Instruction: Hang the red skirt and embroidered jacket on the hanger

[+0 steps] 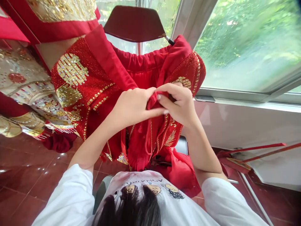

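Note:
A red skirt-like garment point(98, 81) with gold embroidery and beading hangs in front of me on a dark red hanger point(135, 23). Its gathered waistband point(148, 64) spans the space below the hanger. At the garment's front, my left hand point(137, 102) and my right hand point(180, 102) meet, both closed on a bunched red fabric tie point(152, 99). My right thumb and fingers pinch it, while the left thumb reaches under toward the right. Below my hands dangles a thin loop of red cord point(147, 142). Part of the tie is hidden by my fingers.
Other embroidered garments point(30, 78) hang at the left. A window point(246, 47) with a sill stands behind and to the right. Red cloth point(183, 169) lies low near my right arm. Long red-handled tools point(263, 147) lean by the wall.

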{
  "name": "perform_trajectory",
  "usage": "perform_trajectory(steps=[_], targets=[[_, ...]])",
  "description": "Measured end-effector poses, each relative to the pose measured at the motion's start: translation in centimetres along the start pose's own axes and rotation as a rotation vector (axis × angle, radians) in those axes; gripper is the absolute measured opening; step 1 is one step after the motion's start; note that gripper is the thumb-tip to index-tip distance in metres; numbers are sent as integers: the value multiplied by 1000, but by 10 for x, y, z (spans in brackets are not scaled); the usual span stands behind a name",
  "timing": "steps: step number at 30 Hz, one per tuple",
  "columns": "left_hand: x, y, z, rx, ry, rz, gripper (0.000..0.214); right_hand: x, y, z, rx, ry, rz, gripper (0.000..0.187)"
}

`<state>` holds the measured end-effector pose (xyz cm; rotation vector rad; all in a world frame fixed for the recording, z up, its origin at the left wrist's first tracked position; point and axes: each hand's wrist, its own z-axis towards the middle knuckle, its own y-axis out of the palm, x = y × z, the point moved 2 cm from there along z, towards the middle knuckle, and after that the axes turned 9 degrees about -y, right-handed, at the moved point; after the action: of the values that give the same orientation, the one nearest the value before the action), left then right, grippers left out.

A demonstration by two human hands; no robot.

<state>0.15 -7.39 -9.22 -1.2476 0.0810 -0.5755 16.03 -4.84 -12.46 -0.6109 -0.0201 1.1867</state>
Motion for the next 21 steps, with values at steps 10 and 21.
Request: perform_trajectory(steps=[10, 21], targets=[[1, 0, 7, 32, -51, -268, 18, -67, 78, -106, 111, 108, -35, 24], [20, -2, 5, 49, -78, -221, 18, -5, 87, -130, -81, 829, -373, 34]])
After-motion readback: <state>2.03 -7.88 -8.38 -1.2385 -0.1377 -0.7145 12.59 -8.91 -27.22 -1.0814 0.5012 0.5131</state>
